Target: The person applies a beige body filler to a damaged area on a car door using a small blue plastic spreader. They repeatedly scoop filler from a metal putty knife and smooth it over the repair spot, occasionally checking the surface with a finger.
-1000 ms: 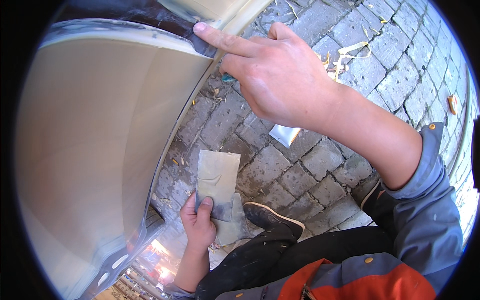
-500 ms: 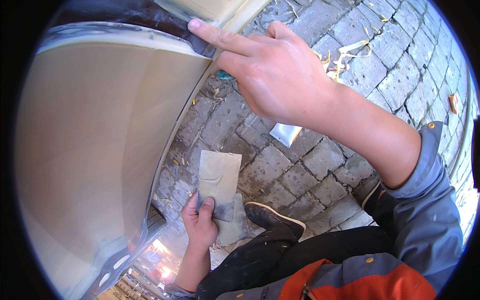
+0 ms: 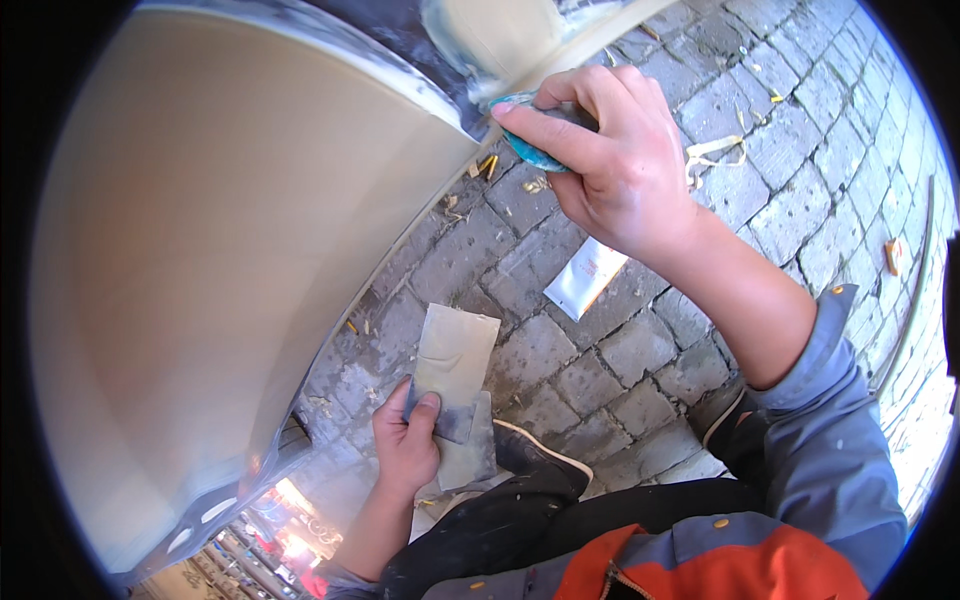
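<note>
My left hand [image 3: 408, 445] is closed on two flat, thin rectangular putty spreaders. The upper putty spreader [image 3: 458, 350] is beige with a dark grey lower end; the lower grey one [image 3: 470, 445] shows partly beneath it. My right hand [image 3: 625, 145] is closed on a teal, round-edged pad [image 3: 535, 150], pinched between thumb and fingers; its kind is unclear. The pad is by the corner of a large beige vehicle panel [image 3: 260, 200], next to a dark strip and a pale filler patch [image 3: 495, 35]. Whether it touches the panel cannot be told.
Grey paving stones [image 3: 640, 340] cover the ground. A white packet [image 3: 587, 280] lies below my right forearm. Pale yellow tape scraps [image 3: 715, 152] lie beyond it, and a small orange-white piece [image 3: 893, 257] at the far right. My shoe [image 3: 545, 455] is near the spreaders.
My right hand has moved slightly right; its index finger, stretched along the panel edge before, is now bent round the teal pad. The view has shifted. My left hand keeps its hold.
</note>
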Demonstrator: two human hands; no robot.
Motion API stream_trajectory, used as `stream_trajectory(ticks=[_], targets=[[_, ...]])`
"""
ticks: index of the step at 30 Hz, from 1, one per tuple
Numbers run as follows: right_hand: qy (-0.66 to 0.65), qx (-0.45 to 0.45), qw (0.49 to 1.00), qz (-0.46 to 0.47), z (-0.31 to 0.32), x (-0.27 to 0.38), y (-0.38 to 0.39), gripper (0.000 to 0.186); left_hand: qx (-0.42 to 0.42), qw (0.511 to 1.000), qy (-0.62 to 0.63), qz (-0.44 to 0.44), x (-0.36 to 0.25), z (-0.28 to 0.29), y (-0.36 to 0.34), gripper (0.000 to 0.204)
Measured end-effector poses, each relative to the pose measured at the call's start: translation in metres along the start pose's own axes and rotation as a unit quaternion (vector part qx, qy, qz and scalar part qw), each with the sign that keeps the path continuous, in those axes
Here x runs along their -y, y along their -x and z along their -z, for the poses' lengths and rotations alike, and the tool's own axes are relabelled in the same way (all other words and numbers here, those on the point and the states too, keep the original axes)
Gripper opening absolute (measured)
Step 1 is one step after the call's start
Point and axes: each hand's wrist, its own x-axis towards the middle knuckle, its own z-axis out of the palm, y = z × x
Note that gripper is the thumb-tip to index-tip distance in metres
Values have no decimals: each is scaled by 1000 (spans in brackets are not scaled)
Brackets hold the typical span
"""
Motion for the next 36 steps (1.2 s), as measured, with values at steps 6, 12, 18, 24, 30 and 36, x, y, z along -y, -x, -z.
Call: stream_trajectory(ticks=[6, 12, 18, 24, 30, 36], targets=[[113, -64, 990, 49, -21, 3, -13, 43, 6, 1000, 23, -8, -5, -2, -1, 24], [97, -26, 995, 1, -26, 16, -18, 43, 18, 1000, 0, -2, 3, 8, 0, 23], [73, -3, 996, -43, -27, 21, -18, 43, -2, 999, 32, -7, -1, 3, -1, 21], [10, 66, 988, -136, -16, 31, -25, 42, 4, 1000, 25, -12, 2, 7, -1, 20], [-125, 126, 976, -124, 1, 15, -25, 39, 9, 999, 44, -16, 2, 3, -3, 19], [15, -55, 998, 34, 22, -7, -53, 46, 20, 999, 31, 3, -2, 5, -1, 19]])
